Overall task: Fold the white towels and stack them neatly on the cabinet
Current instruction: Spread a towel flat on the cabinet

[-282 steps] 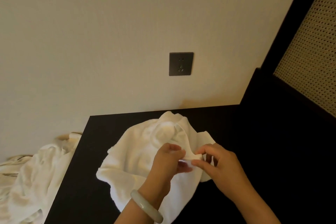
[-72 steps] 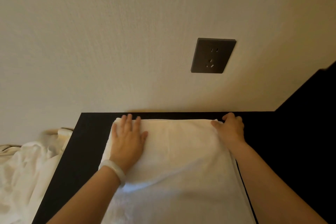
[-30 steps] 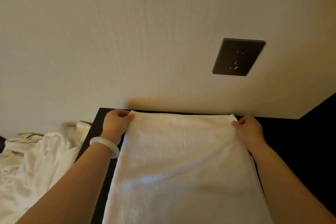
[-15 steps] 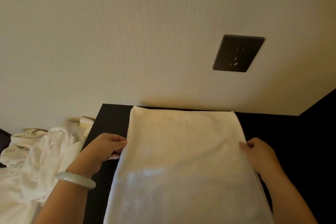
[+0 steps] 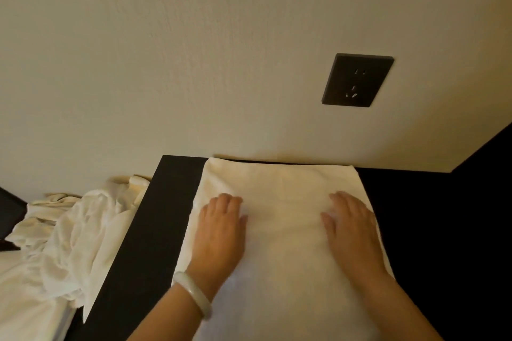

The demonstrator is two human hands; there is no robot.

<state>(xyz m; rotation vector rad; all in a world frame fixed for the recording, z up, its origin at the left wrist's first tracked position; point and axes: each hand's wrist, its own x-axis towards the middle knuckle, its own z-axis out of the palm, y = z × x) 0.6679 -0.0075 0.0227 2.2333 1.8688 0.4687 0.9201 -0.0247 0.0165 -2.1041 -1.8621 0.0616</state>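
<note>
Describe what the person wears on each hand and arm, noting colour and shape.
The left hand and right hand are bare: no gloves or rings show. No sleeves show on either arm. The left wrist carries one bangle: a smooth, rounded, unbroken ring, pale milky white with a faint greenish tint and no markings. The right wrist carries nothing.

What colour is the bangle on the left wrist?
Pale milky white with a greyish tinge; the smooth rounded bangle shows best in the head view.
</note>
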